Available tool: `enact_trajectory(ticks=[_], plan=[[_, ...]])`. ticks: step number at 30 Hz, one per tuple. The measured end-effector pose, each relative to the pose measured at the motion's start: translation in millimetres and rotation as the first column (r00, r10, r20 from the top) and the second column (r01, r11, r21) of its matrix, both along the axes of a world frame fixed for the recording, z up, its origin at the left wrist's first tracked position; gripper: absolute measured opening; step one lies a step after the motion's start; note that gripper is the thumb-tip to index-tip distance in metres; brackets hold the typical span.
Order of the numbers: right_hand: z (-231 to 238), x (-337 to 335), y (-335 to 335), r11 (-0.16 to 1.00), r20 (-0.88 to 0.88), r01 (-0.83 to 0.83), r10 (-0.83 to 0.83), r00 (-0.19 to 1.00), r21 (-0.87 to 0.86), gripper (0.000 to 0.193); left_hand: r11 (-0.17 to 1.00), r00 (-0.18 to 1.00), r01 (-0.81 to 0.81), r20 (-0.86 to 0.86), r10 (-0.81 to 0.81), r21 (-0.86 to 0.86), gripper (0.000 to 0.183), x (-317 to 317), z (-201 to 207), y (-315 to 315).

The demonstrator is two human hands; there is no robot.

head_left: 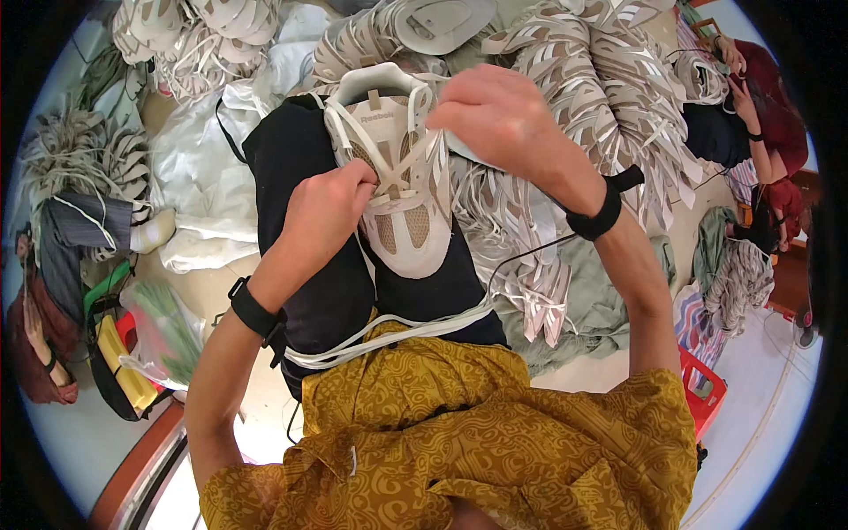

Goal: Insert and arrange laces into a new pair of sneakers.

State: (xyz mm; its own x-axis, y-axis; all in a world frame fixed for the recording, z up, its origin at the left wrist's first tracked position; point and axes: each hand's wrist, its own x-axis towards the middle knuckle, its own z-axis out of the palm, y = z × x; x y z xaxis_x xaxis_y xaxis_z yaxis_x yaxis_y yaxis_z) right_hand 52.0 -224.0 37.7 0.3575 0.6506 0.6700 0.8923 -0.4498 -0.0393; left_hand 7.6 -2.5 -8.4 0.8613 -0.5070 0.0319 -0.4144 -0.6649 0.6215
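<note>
A beige and white sneaker upper (419,246) rests on my black-clad thighs, its toe pointing toward me. White shoelace (360,132) runs through its lower eyelets and crosses over the tongue. At the left eyelet row, my left hand (329,205) is closed in a pinch on the lace. My right hand (496,117) is closed above the right edge of the collar, with lace at its fingertips; the exact grip is partly hidden. A loose bundle of white laces (397,330) lies across my lap.
Long stacked rows of similar uppers (601,97) lie ahead on the right, with more (199,40) at the far left. White plastic sheeting (199,177) spreads at my left. A red crate (702,393) stands at the right. Other people sit on both sides, including one in dark red (768,106).
</note>
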Motion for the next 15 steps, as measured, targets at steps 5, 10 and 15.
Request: enact_trajectory(ticks=[5, 10, 15], plan=[[22, -7, 14, 0.973, 0.026, -0.216, 0.215, 0.976, 0.075, 0.005, 0.995, 0.999, -0.025, 0.027, 0.022, 0.102, 0.008, -2, -5, 7], [-42, 10, -55, 0.949, -0.161, 0.14, -0.191, 0.968, -0.282, 0.008, 0.999, 0.999, -0.034, -0.003, 0.034, 0.022, 0.009, 1, -11, 0], [-42, 12, -55, 0.961, -0.171, 0.199, -0.232, 0.957, -0.19, 0.008, 0.992, 0.981, -0.058, -0.189, 0.036, -0.11, 0.016, 4, -7, 6]])
